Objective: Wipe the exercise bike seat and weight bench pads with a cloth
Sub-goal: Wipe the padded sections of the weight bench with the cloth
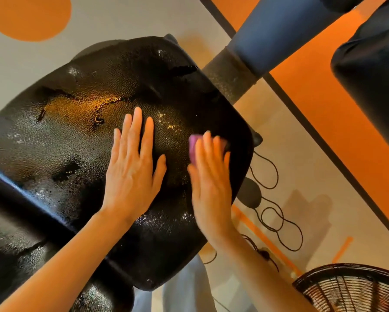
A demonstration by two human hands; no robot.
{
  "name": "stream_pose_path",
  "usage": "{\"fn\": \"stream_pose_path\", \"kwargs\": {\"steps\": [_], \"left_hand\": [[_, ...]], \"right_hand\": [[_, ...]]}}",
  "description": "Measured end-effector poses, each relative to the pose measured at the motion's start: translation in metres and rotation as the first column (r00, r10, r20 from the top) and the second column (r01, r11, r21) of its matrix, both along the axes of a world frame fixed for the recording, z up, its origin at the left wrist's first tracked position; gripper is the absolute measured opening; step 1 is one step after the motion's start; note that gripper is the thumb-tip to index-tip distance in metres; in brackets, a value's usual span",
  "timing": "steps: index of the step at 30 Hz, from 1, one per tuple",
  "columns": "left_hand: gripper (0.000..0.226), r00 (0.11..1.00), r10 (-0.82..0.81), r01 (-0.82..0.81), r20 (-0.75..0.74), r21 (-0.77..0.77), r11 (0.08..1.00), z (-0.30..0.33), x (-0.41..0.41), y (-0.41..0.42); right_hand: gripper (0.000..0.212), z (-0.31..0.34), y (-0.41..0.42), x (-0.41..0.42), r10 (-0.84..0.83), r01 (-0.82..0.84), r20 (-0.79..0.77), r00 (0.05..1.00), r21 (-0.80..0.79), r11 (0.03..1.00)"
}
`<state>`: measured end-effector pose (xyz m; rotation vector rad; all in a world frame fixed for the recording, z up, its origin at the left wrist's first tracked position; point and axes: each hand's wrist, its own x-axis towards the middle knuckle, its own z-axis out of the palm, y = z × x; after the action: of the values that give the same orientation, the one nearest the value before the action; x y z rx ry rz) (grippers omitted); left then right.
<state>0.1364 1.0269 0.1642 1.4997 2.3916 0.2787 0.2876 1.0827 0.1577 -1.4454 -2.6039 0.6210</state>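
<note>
A large black textured seat pad (81, 136) with cracks and worn patches fills the left and middle of the head view. My left hand (132, 167) lies flat on it, fingers spread and holding nothing. Just to the right, my right hand (209, 176) presses a purple cloth (193, 147) onto the pad near its right edge. The hand is motion-blurred and hides most of the cloth. A second black pad (369, 70) shows at the upper right.
A blue and grey frame tube (256, 46) rises behind the pad. Black cords (276, 219) loop on the floor to the right. A black fan grille (351, 287) sits at the bottom right. The floor is grey with orange areas.
</note>
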Motion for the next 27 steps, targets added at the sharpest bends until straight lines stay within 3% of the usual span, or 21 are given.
{"fn": "stream_pose_path", "kwargs": {"steps": [2,7,9,11,13,17,19,20,24,25,27], "left_hand": [[0.068,1.000,0.001,-0.001,0.003,0.000,1.000,0.000,0.000,0.000],[0.068,1.000,-0.003,0.003,-0.008,0.012,1.000,-0.003,-0.001,-0.001],[0.068,1.000,-0.001,0.001,-0.010,0.016,1.000,-0.003,-0.001,-0.001],[0.068,1.000,0.005,-0.004,-0.002,0.023,1.000,-0.002,-0.001,0.000],[0.068,1.000,0.006,-0.006,0.006,0.028,1.000,-0.002,0.000,0.000],[0.068,1.000,0.007,-0.006,-0.012,0.023,1.000,-0.003,-0.001,-0.001],[0.068,1.000,0.001,-0.001,-0.013,0.027,1.000,-0.003,-0.001,0.000],[0.068,1.000,-0.001,0.002,-0.011,0.029,1.000,-0.003,-0.001,0.000],[0.068,1.000,-0.003,0.002,0.009,0.027,1.000,-0.001,-0.002,-0.001],[0.068,1.000,-0.003,0.003,0.008,0.029,1.000,-0.001,-0.001,0.000],[0.067,1.000,0.001,-0.001,0.000,0.033,0.999,-0.002,-0.001,-0.001]], "right_hand": [[0.051,-0.002,0.007,0.005,0.082,-0.082,-0.001,0.997,-0.004,0.997],[0.054,-0.020,0.123,-0.055,-0.245,0.244,0.017,0.969,0.040,0.969],[0.051,-0.018,0.078,-0.047,-0.184,0.184,0.004,0.983,0.053,0.981],[0.051,-0.005,0.009,-0.022,-0.008,0.006,0.034,0.999,0.039,0.999],[0.052,-0.003,-0.001,-0.009,0.111,-0.112,0.050,0.993,0.024,0.993],[0.054,-0.017,0.108,-0.066,-0.109,0.104,0.041,0.993,0.100,0.990],[0.054,-0.021,0.112,-0.076,-0.175,0.172,0.033,0.984,0.081,0.982],[0.052,-0.020,0.091,-0.070,-0.161,0.160,0.013,0.987,0.066,0.985],[0.052,-0.001,0.009,-0.019,0.140,-0.140,0.030,0.990,0.008,0.990],[0.052,-0.004,0.026,-0.023,0.149,-0.149,0.022,0.989,0.020,0.989],[0.052,-0.012,0.085,-0.055,0.003,-0.005,0.033,0.999,0.061,0.998]]}}
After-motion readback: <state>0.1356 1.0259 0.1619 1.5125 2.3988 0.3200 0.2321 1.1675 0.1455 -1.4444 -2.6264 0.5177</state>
